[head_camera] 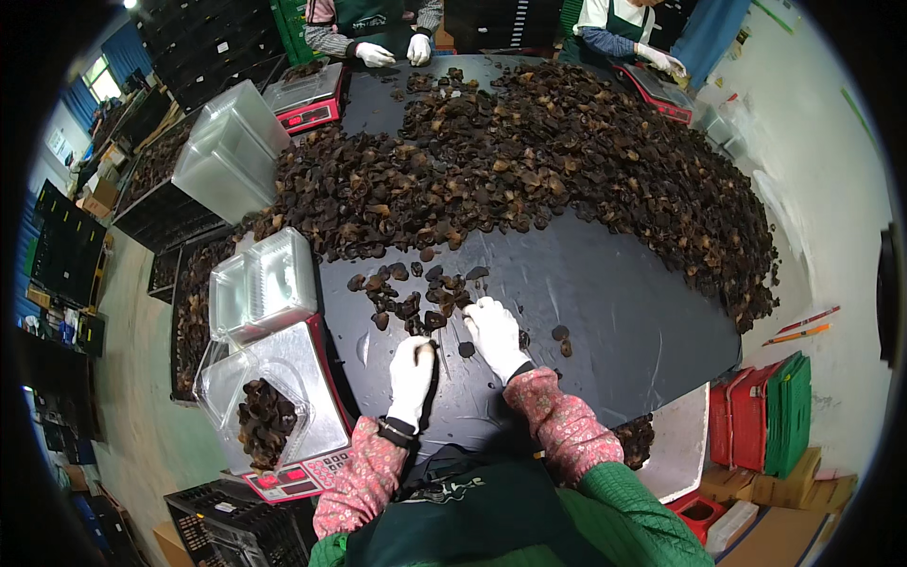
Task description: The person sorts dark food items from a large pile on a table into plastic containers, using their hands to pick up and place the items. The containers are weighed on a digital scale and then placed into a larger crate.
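My left hand (411, 379), in a white glove, rests low over the dark table (609, 312) with its fingers curled; whether anything is between them is hidden. Just in front lies a loose scatter of dark brown, ear-shaped fungus pieces (407, 305), apparently wood ear mushrooms. My right hand (494, 337), gloved too, reaches to the right edge of that scatter; its fingertips touch or nearly touch a piece, and its grip cannot be made out. To my left, a clear plastic container (301, 404) holding fungus (266, 425) sits on a digital scale (322, 368).
A large fungus heap (510, 163) spreads across the far table. Stacked clear containers (262, 283) stand at left, with more containers (227, 152) behind. Two people with gloved hands (374, 54) work opposite, near other scales (305, 103). Below right is a white bin (680, 446).
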The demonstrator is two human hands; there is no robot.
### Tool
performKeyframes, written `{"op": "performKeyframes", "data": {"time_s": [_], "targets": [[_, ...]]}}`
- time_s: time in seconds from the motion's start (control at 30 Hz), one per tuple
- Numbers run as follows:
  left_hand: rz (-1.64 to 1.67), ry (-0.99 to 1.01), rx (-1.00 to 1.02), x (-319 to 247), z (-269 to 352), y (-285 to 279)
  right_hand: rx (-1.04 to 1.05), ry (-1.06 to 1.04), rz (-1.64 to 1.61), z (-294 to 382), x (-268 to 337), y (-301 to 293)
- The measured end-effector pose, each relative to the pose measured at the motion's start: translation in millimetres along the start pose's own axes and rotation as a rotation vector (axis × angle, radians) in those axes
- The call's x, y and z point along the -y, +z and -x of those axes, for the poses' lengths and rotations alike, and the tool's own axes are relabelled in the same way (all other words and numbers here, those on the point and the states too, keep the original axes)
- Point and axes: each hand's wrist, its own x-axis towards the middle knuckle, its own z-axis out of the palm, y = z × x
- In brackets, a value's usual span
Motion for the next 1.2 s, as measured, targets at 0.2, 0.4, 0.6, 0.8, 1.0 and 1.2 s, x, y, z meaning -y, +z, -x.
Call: {"op": "performKeyframes", "data": {"time_s": [0.2,0.4,0.6,0.8,1.0,1.2], "targets": [[0.811,-0.469,0.151,-18.9,8.5,-15.3,0.031,0.409,-1.158,32.3,-31.6,-85.8],[0.072,0.001,0.216,-18.1,9.5,25.9,-0.187,0.426,-1.863,90.2,-84.8,-96.9],[-0.399,0.185,0.341,-27.9,7.9,43.5,-0.094,0.297,-0.516,78.8,-50.7,-60.6],[-0.067,0.163,0.216,0.0,13.2,37.5,-0.173,0.182,-0.483,75.7,-48.1,-10.7],[1.239,-0.732,0.385,-25.8,11.5,2.8,-0.207,0.64,-1.604,104.5,-108.4,-98.0],[1.207,-0.785,0.536,-19.4,28.3,18.1,-0.066,0.718,-0.992,105.6,-136.5,-91.4]]}}
